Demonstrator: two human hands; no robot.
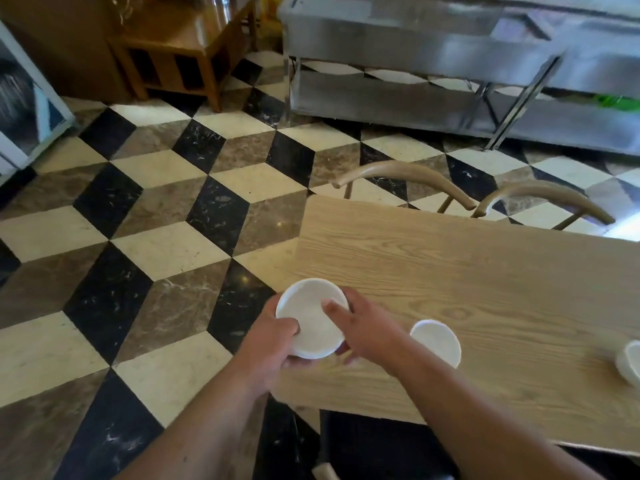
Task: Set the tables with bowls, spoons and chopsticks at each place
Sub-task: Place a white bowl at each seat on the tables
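Left hand (pixel 273 341) and right hand (pixel 363 334) both gripped one white bowl (pixel 308 313), thumbs over its rim, above the near-left corner of the wooden table (pixel 450 265). Step judged: laying bowls. The next move would call for lowering it at an unset place. A second bowl (pixel 438 341) stood just beside the right hand; a third bowl (pixel 630 362) stood well apart.
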